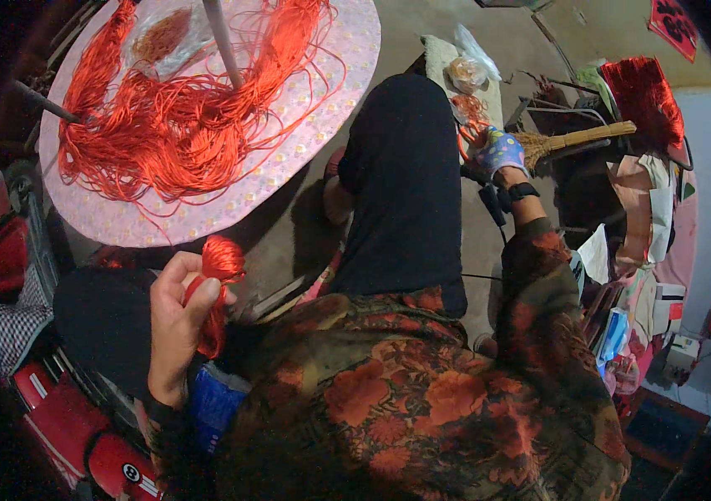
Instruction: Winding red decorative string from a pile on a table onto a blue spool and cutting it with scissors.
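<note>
My left hand (176,321) is closed around a small bundle of red cord (220,267), which sticks up above my fingers and hangs below them. My right hand (499,153), in a patterned glove, reaches out to the right and grips orange-handled scissors (471,132) over a narrow bench (443,54). A large tangle of red cords (180,117) lies spread on a round pink table (289,125) ahead of my left hand. My floral sleeves and dark trouser leg fill the lower middle.
A metal pole (224,37) rises from the table's middle. A plastic bag (466,71) rests on the bench. A straw broom (581,138) and red tassels (643,96) lie at right, with cluttered boxes and papers below. Red items sit at lower left.
</note>
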A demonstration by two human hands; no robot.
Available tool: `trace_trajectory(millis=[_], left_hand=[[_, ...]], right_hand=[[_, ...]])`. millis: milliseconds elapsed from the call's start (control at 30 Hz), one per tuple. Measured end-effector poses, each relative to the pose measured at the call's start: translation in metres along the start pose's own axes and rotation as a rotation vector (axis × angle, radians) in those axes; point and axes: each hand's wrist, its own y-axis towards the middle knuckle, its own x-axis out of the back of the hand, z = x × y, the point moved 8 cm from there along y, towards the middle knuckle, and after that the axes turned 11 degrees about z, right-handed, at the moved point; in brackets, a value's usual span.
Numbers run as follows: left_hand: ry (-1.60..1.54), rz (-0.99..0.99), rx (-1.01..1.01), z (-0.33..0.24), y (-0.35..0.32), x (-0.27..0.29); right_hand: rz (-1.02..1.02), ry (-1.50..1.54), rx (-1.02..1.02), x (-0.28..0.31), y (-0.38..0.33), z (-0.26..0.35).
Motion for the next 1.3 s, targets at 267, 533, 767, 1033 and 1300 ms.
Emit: trace_trajectory(millis=[267, 533, 767, 1033, 1300], left_hand=[[-0.027, 0.017, -0.031, -0.001, -0.003, 0.001], [-0.048, 0.020, -0.046, -0.003, -0.001, 0.003], [-0.020, 0.000, -0.085, -0.003, -0.001, 0.002], [-0.271, -0.097, -0.214, 0.005, -0.008, 0.020], [-0.607, -0.112, -0.365, 0.002, -0.009, 0.042]], right_hand=[[0.110, 0.062, 0.040, 0.010, 0.007, -0.032], [0.127, 0.373, 0.162, -0.006, 0.024, -0.102], [0.192, 1.377, 0.245, -0.013, 0.012, -0.087], [0.191, 1.082, 0.683, 0.043, -0.001, -0.016], [0.653, 1.657, 0.730, 0.071, -0.114, 0.125]])
